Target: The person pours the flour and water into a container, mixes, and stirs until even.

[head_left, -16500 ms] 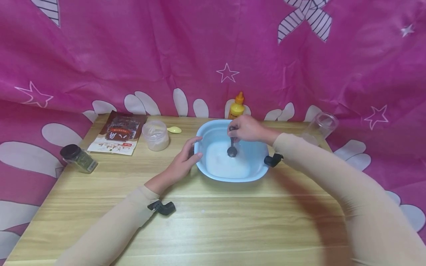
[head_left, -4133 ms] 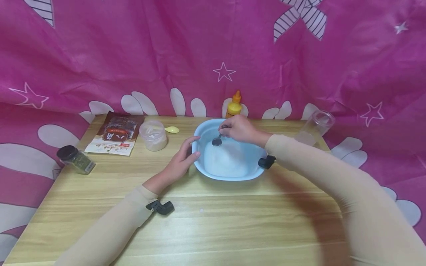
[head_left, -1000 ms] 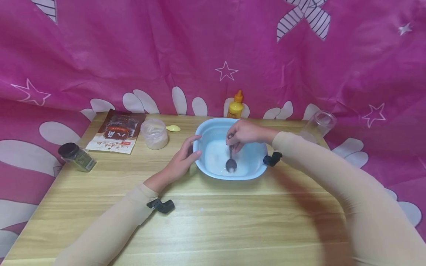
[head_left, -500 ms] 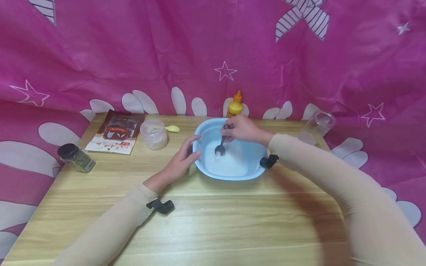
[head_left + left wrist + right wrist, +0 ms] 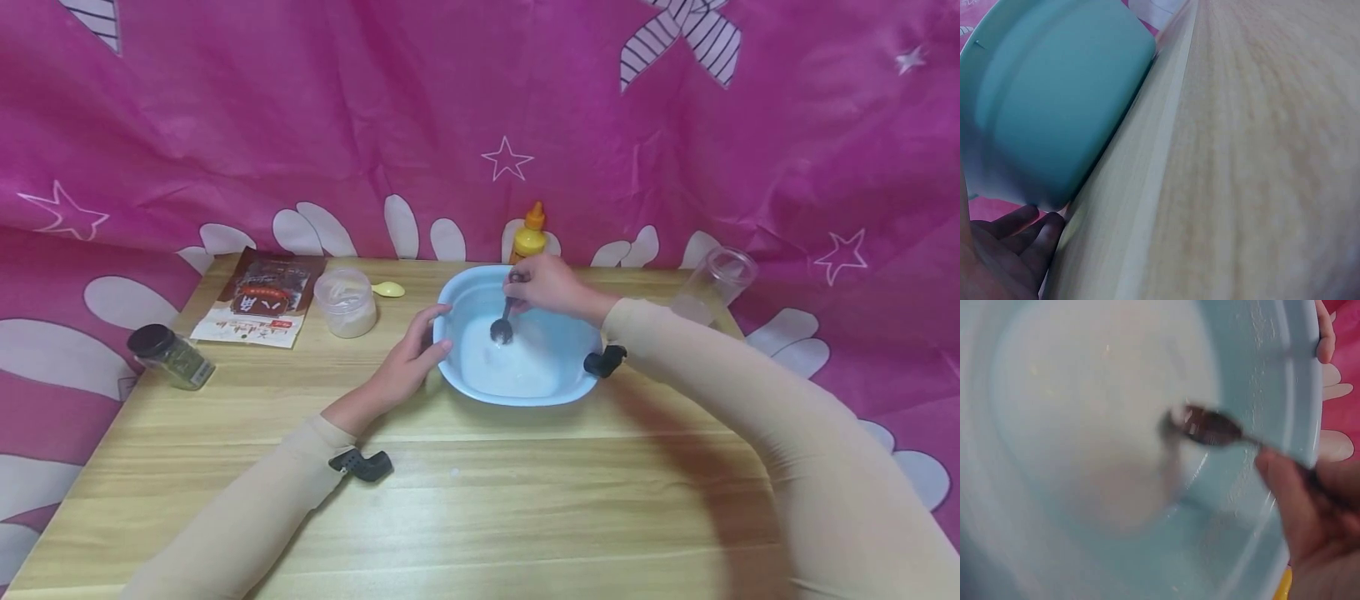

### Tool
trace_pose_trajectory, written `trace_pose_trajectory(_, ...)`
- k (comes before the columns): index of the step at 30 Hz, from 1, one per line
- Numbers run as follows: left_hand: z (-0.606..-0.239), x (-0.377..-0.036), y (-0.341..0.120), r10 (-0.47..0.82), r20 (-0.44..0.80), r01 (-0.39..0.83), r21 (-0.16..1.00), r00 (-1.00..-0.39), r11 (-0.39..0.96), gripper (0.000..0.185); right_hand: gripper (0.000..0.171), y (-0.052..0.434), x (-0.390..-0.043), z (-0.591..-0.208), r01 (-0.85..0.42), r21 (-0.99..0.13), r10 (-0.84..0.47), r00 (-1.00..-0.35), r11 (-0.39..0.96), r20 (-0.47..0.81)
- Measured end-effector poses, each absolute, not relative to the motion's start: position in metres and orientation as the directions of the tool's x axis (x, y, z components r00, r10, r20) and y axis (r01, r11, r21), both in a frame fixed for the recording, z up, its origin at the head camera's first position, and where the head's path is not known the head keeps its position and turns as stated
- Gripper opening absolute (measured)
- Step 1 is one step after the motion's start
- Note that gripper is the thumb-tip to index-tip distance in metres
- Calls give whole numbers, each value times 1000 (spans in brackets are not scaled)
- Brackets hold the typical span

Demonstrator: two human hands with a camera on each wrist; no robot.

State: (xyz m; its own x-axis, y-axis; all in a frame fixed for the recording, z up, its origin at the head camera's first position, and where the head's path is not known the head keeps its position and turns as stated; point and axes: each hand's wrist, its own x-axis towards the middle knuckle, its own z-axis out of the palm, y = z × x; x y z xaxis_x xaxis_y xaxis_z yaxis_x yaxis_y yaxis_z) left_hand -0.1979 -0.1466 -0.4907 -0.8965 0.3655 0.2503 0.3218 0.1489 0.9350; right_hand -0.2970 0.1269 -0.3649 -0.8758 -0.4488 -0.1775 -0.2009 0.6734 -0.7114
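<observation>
My right hand (image 5: 551, 287) pinches the handle of a dark metal spoon (image 5: 502, 331) over a light blue plastic basin (image 5: 517, 402). The spoon's bowl hangs close over cloudy white liquid (image 5: 517, 371) inside the basin. In the right wrist view the spoon (image 5: 1210, 427) is tilted and blurred, with a wet shine and something whitish at its tip. My left hand (image 5: 405, 362) rests against the basin's left side, thumb and index fingertip at the rim. From the left wrist view, the other fingers of the left hand (image 5: 1013, 250) spread low along the outer wall of the basin (image 5: 1066, 94).
Left of the basin are a clear tub (image 5: 347, 308) of white contents, a yellow scoop (image 5: 388, 289), a brown packet (image 5: 262, 300) and a black-lidded jar (image 5: 172, 357). Behind stands a yellow squeeze bottle (image 5: 529, 240); a clear container (image 5: 712, 287) is at the right back.
A second ago the spoon was near the basin's front. It has since moved back and left, then slightly right and back. The left hand stays at the rim.
</observation>
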Motion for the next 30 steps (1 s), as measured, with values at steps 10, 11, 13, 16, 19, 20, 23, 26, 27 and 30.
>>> trace_pose_trajectory(10, -492, -199, -148, 374, 264, 331, 935, -889, 127, 59, 23, 135, -296, -364, -125, -690, -525, -747, 713, -407)
trace_pose_trajectory(11, -492, -199, -148, 374, 263, 330, 935, -889, 128, 59, 22, 135, -297, -363, -143, -664, -505, -770, 734, -391)
trace_pose_trajectory(13, -492, -198, -148, 375, 261, 328, 936, -890, 127, 59, 21, 137, -301, -363, -177, -618, -462, -820, 766, -337)
trace_pose_trajectory(16, -492, -198, -148, 372, 261, 326, 937, -891, 124, 59, 18, 135, -303, -361, -227, -572, -423, -875, 788, -236)
trace_pose_trajectory(19, -492, -198, -149, 369, 264, 326, 938, -891, 117, 59, 17, 131, -302, -361, -250, -618, -438, -882, 746, -173)
trace_pose_trajectory(20, -492, -198, -149, 368, 265, 326, 938, -891, 114, 59, 17, 129, -302, -362, -245, -647, -448, -878, 722, -168)
trace_pose_trajectory(23, -494, -198, -149, 369, 266, 327, 938, -891, 113, 59, 19, 125, -300, -365, -180, -761, -486, -851, 623, -197)
trace_pose_trajectory(26, -494, -199, -149, 371, 265, 328, 938, -890, 115, 59, 23, 123, -296, -367, -108, -812, -536, -799, 574, -273)
trace_pose_trajectory(27, -494, -199, -149, 372, 264, 327, 938, -890, 117, 59, 23, 124, -295, -367, -91, -815, -554, -776, 572, -302)
trace_pose_trajectory(30, -494, -199, -148, 374, 262, 328, 936, -890, 124, 59, 25, 127, -293, -365, -78, -785, -586, -711, 615, -388)
